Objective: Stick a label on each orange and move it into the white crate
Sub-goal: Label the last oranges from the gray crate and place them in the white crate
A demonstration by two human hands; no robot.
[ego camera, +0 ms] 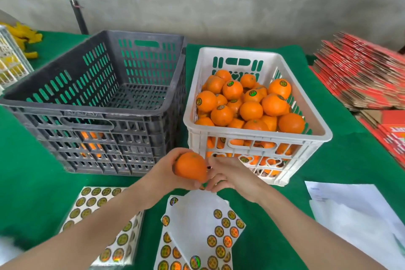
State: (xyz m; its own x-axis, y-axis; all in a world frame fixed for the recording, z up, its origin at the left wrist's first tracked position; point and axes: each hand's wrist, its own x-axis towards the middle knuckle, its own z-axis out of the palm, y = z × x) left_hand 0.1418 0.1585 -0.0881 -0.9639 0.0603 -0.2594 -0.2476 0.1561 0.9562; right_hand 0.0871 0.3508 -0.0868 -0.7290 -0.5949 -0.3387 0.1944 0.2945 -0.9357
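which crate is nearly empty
The dark grey crate on the left: only a few oranges show through its slots, while the white crate is heaped.

I count two crates: grey crate [87, 114], white crate [252, 136]. Two hands in shot, left hand [162, 174] and right hand [233, 174], one orange [190, 166] between them. The pile [251, 110] shows well over a dozen oranges on top, with more beneath, past counting. Two label sheets: left sheet [94, 201], middle sheet [197, 215].

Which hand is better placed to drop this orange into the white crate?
Probably left: the left hand grips the orange just in front of the white crate; the right hand only touches its side.
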